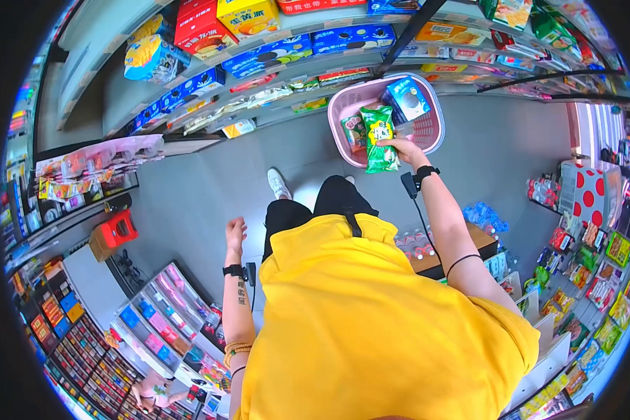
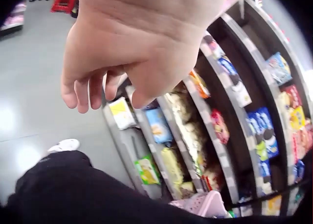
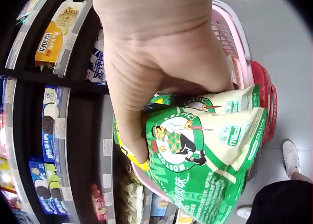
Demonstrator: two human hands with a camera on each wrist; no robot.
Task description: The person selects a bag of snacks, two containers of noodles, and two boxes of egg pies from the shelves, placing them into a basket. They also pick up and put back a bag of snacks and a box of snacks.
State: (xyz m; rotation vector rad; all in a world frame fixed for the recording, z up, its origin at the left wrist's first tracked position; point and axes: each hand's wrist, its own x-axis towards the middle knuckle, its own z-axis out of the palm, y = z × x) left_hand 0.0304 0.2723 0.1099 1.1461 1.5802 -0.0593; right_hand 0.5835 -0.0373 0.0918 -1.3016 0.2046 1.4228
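Under you, the grey floor (image 1: 189, 203) carries a pink basket (image 1: 430, 129) at one o'clock and a red stool (image 1: 115, 234) at nine. At twelve, your shelf (image 1: 140, 98) bears blue biscuit boxes (image 1: 269, 54).

yellow shirt (image 1: 371, 315) | black trousers (image 1: 329, 203) | white shoe (image 1: 278, 184) — black wrist straps (image 1: 234, 270)
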